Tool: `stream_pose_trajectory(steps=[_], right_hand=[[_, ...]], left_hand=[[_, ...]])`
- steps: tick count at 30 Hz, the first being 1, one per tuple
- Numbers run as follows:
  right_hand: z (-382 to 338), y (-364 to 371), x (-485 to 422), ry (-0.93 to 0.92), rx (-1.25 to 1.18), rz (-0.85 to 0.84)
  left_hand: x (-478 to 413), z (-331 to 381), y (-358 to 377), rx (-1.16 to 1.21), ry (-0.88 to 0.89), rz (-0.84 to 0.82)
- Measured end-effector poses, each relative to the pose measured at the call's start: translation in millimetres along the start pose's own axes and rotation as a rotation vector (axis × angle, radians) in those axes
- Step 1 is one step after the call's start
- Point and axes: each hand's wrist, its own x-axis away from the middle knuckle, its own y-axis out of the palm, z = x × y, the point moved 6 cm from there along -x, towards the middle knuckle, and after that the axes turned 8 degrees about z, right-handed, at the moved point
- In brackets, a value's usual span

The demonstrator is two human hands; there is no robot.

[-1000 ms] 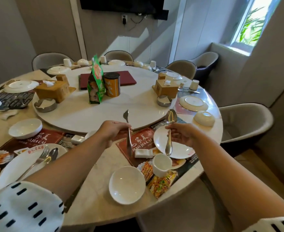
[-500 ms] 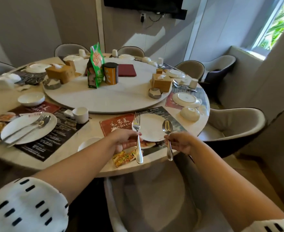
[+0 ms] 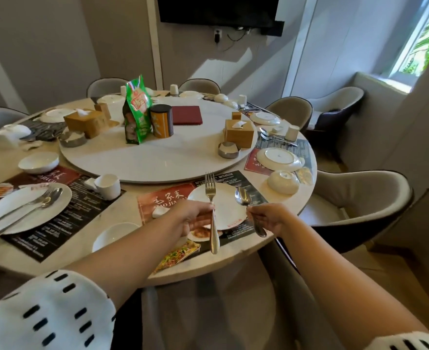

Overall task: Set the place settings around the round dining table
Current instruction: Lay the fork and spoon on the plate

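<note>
Hovering lower centre, the left hand [image 3: 190, 219] pinches a fork [image 3: 210, 190] and the right hand [image 3: 269, 219] pinches a spoon [image 3: 243, 197] over a white plate [image 3: 226, 210]; at left, another plate [image 3: 39, 215] carries cutlery [image 3: 31, 207].

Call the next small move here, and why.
Probably lower the fork and spoon and lay them side by side on the white plate beneath them. The left hand and right hand hold them above it, and the neighbouring plate to the left already carries its pair that way.
</note>
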Motion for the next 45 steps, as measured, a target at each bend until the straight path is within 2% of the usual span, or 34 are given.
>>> stream_pose_trajectory(steps=[4, 8, 15, 21, 29, 33, 38, 42, 45], right_hand=[[-34, -1, -51, -0.069, 0.045, 0.034], [-44, 13, -94, -0.102, 0.179, -0.018], [-26, 31, -135, -0.113, 0.392, -0.084], [-15, 31, -148, -0.129, 0.462, -0.113], [-10, 33, -161, -0.156, 0.514, -0.138], [-9, 35, -165, -0.170, 0.530, -0.144], [-10, 40, -165, -0.215, 0.594, -0.152], [-8, 45, -164, -0.243, 0.622, -0.166], [-8, 46, -163, -0.271, 0.620, -0.160]], left_hand=[[-33, 14, 29, 0.068, 0.090, 0.119], [-73, 5, 41, 0.075, 0.084, 0.260], [-117, -10, 35, -0.129, 0.046, 0.482], [-139, -17, 34, -0.155, -0.040, 0.517], [-149, -17, 31, -0.318, -0.031, 0.591], [-148, -12, 28, -0.565, 0.068, 0.631], [-135, -7, 39, -0.851, 0.244, 0.599], [-131, -14, 45, -0.950, 0.341, 0.566], [-129, -16, 46, -0.970, 0.349, 0.560]])
